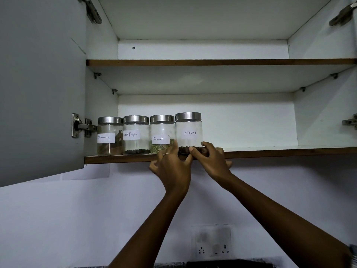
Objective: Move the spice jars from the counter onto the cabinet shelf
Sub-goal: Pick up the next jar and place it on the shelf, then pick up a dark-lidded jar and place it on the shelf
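While both hands cup its base, the Cloves jar (189, 132) sits at the front edge of the lower shelf (280, 152), rightmost in a row beside the Fennel jar (161, 136). The left hand (172, 167) and right hand (209, 161) curl their fingers round the glass. Placing looks nearly done; next, let go cleanly without nudging its neighbour. Its base is hidden, and the counter is barely in view.

Handwritten white labels read "Cinnamon" on the first jar (109, 135), "Black Pepper" on the second jar (136, 134), "Fennel" on the third jar (161, 134), and "Cloves" on the fourth jar (188, 130).
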Motion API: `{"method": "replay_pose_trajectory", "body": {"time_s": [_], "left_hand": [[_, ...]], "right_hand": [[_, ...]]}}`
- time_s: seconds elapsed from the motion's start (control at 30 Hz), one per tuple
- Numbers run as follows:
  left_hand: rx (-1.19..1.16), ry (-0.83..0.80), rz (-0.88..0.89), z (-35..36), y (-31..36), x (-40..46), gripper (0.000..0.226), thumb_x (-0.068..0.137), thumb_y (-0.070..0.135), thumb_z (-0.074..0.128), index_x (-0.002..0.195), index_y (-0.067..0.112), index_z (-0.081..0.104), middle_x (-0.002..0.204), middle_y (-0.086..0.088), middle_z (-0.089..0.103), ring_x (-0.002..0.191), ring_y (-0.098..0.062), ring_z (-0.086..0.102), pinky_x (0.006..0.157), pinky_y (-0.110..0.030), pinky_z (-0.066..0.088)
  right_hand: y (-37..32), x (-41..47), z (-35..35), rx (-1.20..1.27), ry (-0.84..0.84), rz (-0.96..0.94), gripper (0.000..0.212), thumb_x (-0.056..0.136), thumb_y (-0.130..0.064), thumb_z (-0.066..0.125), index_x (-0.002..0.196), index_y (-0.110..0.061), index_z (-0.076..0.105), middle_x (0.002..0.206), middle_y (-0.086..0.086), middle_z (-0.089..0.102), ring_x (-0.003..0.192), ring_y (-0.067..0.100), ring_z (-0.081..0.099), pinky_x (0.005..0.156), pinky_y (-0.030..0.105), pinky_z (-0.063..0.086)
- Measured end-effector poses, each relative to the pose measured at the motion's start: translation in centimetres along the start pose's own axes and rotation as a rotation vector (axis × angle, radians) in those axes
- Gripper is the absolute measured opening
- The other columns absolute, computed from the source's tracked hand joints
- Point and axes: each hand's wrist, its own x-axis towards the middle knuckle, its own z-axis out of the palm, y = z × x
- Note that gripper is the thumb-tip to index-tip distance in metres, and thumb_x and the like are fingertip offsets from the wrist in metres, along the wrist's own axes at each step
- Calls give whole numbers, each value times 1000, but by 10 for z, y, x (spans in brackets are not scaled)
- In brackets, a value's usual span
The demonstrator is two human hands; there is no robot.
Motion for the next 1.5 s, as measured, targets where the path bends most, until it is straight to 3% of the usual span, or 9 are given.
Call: {"method": "replay_pose_trajectory", "body": {"time_s": [0.1,0.27,0.4,0.6,0.87,1.0,1.13,1.33,1.5], "left_hand": [[1,-17,-45,2,0,0,53,84,46,61,133,28,51,131,5,55,129,-17,34,92,-37,20],[31,-17,-43,5,0,-1,45,87,40,61,130,30,53,128,4,53,126,-19,34,91,-38,21],[95,-15,-14,6,-2,-2,43,89,39,58,131,30,53,130,4,52,126,-19,34,91,-38,24],[121,-54,23,8,-3,-6,46,90,37,56,135,29,48,129,5,52,128,-19,30,90,-37,25],[76,-81,49,8,-8,-9,47,90,35,58,135,25,49,131,1,52,129,-21,30,92,-39,31],[5,-135,133,5,-14,-18,52,89,32,60,138,21,46,141,1,45,134,-20,24,98,-42,32],[30,-164,242,1,-22,-41,52,90,30,58,140,21,44,149,0,38,139,-21,25,104,-45,28],[-16,-91,569,-4,-21,-86,24,87,25,61,110,21,67,120,-1,63,113,-24,56,88,-36,38],[-81,-226,603,4,-24,-138,17,91,24,56,97,16,70,100,-5,67,94,-25,60,72,-31,42]], "right_hand": [[2,4,7,-11,37,5,60,78,-69,50,127,-35,48,120,-2,50,128,9,33,100,39,14],[0,7,13,-33,83,-3,61,76,-69,53,125,-31,50,100,-10,52,128,8,28,96,42,20],[-2,9,13,-76,82,-2,64,76,-69,53,126,-28,50,97,-7,46,130,12,28,100,46,26],[1,14,12,-151,68,-10,62,76,-68,54,124,-29,49,109,0,55,131,13,27,94,43,25],[4,13,12,-105,28,-33,66,78,-62,57,132,-27,42,121,-2,52,132,16,25,95,45,26],[12,3,8,-106,74,-136,66,82,-48,59,138,-22,35,141,-3,41,135,17,24,99,49,25],[34,-15,-9,-268,100,-338,57,87,-36,57,138,-19,38,143,-2,40,135,17,28,100,44,25],[66,-47,-45,-676,134,-626,41,86,-22,52,124,-9,55,130,11,53,122,29,47,90,41,28],[107,-81,-70,-805,33,-679,27,88,-21,46,104,-9,64,105,8,67,101,28,59,85,41,31]]}}
